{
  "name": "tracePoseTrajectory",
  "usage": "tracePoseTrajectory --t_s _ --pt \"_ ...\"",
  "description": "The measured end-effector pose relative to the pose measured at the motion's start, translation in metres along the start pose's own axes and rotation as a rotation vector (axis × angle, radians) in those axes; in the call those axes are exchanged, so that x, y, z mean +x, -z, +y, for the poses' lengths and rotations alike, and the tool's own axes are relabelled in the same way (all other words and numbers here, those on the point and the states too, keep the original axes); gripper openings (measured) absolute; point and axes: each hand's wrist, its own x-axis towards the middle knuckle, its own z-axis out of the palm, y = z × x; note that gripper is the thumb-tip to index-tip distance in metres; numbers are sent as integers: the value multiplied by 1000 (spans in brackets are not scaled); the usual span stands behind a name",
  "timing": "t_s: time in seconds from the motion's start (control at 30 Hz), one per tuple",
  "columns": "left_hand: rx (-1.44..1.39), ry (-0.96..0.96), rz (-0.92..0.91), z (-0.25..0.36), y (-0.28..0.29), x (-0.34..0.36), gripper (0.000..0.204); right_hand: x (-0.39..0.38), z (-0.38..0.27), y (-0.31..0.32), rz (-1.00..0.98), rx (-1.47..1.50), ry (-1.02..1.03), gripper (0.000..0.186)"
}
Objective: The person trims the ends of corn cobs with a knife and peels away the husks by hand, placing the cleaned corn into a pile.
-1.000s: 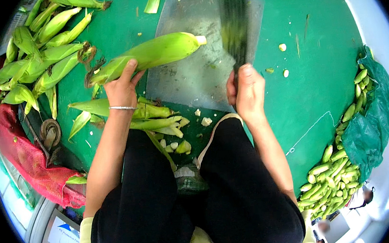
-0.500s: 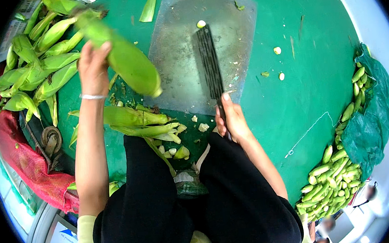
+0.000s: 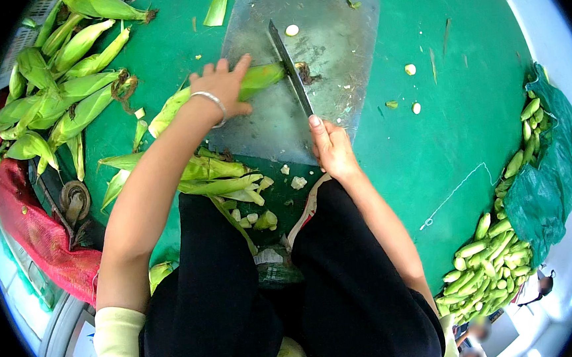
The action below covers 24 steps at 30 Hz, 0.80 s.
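Observation:
An ear of corn in its green husk lies across the left side of a grey cutting board. My left hand rests over its middle, palm down, with fingers stretched and spread. A dark-bladed cleaver is gripped by its handle in my right hand. Its blade stands nearly edge-on across the ear's right end, and a tuft of brown silk shows just beyond the blade. Whether the blade has gone through cannot be made out. A pale cut piece sits near the blade's tip.
More unhusked ears are piled at the left by a red mesh sack. Stripped husks and cut bits lie before my knees. At the right, a green sack stands by a heap of small green ears.
My left hand has brought the ear from the left down onto the board and its fingers are now spread over it. The cleaver has turned from flat to edge-on, meeting the ear's end.

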Motion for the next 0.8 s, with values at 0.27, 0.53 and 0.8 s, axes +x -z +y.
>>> tracePoseTrajectory --t_s 0.27,0.53,0.8 --pt "-34 9 -254 -29 18 -5 74 -18 -52 10 49 179 139 59" --pt "-210 -75 -368 -35 33 24 67 19 -25 -2 -91 306 -125 61" --pt "-1742 394 -1001 -73 -22 -25 49 -16 1 3 -18 136 -63 58"
